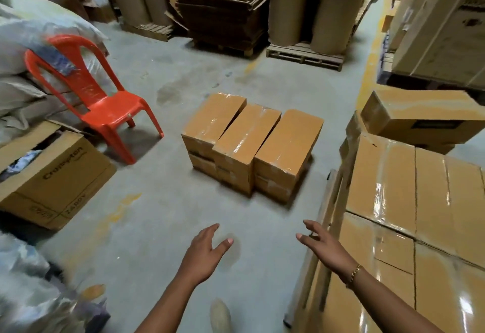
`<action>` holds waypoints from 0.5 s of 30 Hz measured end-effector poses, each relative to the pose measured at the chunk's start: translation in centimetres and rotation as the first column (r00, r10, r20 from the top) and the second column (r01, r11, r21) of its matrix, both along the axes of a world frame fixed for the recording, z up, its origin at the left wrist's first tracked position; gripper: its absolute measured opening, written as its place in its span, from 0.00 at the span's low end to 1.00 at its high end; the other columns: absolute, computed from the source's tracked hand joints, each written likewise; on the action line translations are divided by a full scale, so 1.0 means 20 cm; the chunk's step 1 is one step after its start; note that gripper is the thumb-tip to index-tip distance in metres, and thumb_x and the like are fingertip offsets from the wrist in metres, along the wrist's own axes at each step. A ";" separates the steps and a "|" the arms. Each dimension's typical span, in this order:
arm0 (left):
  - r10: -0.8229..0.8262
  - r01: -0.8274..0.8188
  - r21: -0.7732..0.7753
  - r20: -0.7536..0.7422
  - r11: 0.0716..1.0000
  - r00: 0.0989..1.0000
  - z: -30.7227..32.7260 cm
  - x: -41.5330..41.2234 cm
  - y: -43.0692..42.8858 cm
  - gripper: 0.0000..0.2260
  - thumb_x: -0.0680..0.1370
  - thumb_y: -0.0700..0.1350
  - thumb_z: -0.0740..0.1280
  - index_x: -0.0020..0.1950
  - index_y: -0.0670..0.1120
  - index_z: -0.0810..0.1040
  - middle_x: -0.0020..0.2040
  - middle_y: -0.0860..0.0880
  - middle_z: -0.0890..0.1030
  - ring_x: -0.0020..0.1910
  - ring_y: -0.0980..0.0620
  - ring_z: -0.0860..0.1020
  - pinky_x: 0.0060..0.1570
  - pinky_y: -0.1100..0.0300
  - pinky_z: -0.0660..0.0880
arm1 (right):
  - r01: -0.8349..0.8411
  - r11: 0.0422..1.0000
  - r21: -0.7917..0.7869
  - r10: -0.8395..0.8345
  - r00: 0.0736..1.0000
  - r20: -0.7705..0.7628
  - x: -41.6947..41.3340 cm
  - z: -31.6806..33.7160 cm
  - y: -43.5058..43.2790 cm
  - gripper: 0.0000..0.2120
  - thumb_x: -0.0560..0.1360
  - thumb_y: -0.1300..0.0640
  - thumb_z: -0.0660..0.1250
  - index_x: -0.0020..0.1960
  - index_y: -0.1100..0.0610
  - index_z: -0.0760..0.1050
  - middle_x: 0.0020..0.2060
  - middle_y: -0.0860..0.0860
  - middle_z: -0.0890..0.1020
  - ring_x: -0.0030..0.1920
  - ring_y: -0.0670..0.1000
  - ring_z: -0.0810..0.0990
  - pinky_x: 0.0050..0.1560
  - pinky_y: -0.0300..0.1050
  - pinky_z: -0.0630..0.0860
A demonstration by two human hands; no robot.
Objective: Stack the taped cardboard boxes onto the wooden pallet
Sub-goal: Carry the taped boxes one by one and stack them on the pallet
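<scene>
While both hands reach forward empty, the left hand and right hand have fingers spread over bare concrete floor. Ahead, well apart, sit the taped boxes (three side by side, stacked two high). A taller taped stack edges the right.

We have one view only, taken from a camera worn on the head. It looks forward and steeply down across a concrete floor, wide-angle, with edges bowed. The left hand and right hand sit close at the lower frame; a cluster of boxes lies mid-distance; a pallet stands far back.
</scene>
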State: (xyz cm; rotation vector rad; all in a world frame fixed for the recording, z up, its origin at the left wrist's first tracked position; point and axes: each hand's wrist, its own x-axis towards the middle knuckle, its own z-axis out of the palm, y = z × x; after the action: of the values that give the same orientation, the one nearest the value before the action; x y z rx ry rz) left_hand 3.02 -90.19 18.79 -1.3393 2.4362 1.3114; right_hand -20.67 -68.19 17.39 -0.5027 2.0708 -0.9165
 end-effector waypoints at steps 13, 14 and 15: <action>-0.320 0.319 0.037 0.041 0.947 0.947 -0.08 -0.92 -0.83 0.32 0.81 0.63 0.63 0.82 0.51 0.62 0.81 0.48 0.63 0.79 0.47 0.62 0.75 0.49 0.63 | 0.229 0.972 0.057 -0.229 0.973 -0.003 -0.39 -0.10 -0.62 0.31 0.80 0.42 0.68 0.79 0.48 0.65 0.77 0.48 0.69 0.75 0.52 0.70 0.64 0.45 0.69; -0.342 0.341 0.043 0.051 0.939 0.938 -0.11 -1.02 -0.88 0.32 0.81 0.63 0.63 0.82 0.52 0.61 0.81 0.49 0.62 0.79 0.47 0.61 0.74 0.49 0.62 | 0.252 0.966 0.059 -0.253 0.968 0.008 -0.46 -0.13 -0.66 0.31 0.80 0.42 0.68 0.79 0.48 0.64 0.77 0.48 0.68 0.75 0.53 0.69 0.64 0.45 0.68; -0.357 0.355 0.045 0.056 0.934 0.932 -0.11 -1.08 -0.90 0.32 0.81 0.63 0.63 0.82 0.52 0.61 0.81 0.49 0.62 0.79 0.47 0.61 0.74 0.50 0.62 | 0.262 0.963 0.059 -0.263 0.965 0.013 -0.50 -0.14 -0.68 0.31 0.80 0.42 0.68 0.79 0.49 0.64 0.77 0.48 0.68 0.75 0.53 0.69 0.63 0.45 0.68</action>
State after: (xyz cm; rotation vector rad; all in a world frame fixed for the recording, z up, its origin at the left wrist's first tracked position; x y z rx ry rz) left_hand -18.66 -108.28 16.53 -0.8576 2.4487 1.1906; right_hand -30.74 -81.89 14.56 -0.1889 2.1724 -1.0058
